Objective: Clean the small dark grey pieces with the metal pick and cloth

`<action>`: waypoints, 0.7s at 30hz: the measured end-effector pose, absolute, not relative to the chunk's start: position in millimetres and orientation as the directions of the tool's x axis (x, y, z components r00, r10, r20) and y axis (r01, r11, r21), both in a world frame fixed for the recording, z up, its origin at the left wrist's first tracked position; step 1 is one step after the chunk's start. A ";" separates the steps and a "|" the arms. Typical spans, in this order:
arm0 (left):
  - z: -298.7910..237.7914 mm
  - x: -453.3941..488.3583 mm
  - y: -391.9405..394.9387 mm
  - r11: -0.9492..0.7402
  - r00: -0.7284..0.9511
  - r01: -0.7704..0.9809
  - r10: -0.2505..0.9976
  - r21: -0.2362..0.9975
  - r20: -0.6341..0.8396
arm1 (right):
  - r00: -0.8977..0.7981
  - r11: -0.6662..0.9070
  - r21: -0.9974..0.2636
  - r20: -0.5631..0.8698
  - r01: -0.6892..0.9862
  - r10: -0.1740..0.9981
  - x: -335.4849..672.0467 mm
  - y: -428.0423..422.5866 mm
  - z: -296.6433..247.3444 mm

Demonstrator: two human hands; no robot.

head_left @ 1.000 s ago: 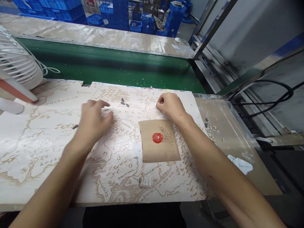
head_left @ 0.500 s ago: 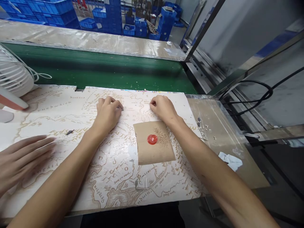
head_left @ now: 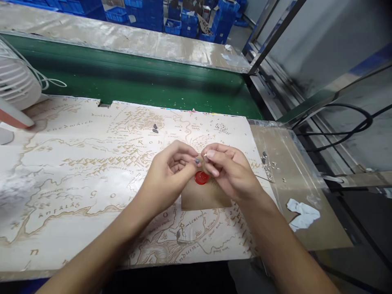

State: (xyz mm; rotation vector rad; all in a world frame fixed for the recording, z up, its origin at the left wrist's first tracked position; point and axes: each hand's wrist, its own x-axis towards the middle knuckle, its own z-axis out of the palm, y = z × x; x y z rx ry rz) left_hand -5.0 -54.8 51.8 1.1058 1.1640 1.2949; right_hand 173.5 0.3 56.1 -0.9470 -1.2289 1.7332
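Observation:
My left hand (head_left: 168,171) pinches a small dark grey piece (head_left: 197,161) between thumb and fingertip. Close beside it, my right hand (head_left: 235,169) has thumb and fingers pinched on a tiny pale piece (head_left: 205,155), too small to name. Both hands are over the far part of a brown paper square (head_left: 205,198), hiding much of it. On that paper is a round, glossy red piece (head_left: 201,178), partly covered by the fingers. Two or so small dark pieces (head_left: 155,128) lie on the map-printed sheet (head_left: 101,179) beyond my left hand.
A white fan (head_left: 18,81) stands at the left edge. Beyond the sheet runs a green belt (head_left: 147,79), with blue crates (head_left: 143,18) further back. To the right are small bits (head_left: 265,157), a crumpled white tissue (head_left: 303,214), black cables (head_left: 346,132) and a metal frame.
My hands have come together over the brown paper and now pinch small pieces. Another person's hand has left the left side. A dark piece there is gone from the sheet.

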 end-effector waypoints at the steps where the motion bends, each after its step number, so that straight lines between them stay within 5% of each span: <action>1: 54.0 0.1 -58.9 0.014 -0.040 -0.142 0.999 0.990 -0.020 | -0.403 -0.224 -0.954 -0.129 -0.200 0.906 174.2 -6.8 56.1; 11: 60.9 15.4 -76.3 0.182 0.092 -0.393 0.983 0.901 -0.158 | -0.269 -0.063 -0.972 0.000 -0.228 0.963 186.9 -39.8 52.8; 21: 49.1 14.6 -86.3 0.247 0.141 -0.393 0.968 0.886 -0.208 | -0.184 -0.016 -0.984 0.017 -0.175 0.983 192.0 -57.7 48.7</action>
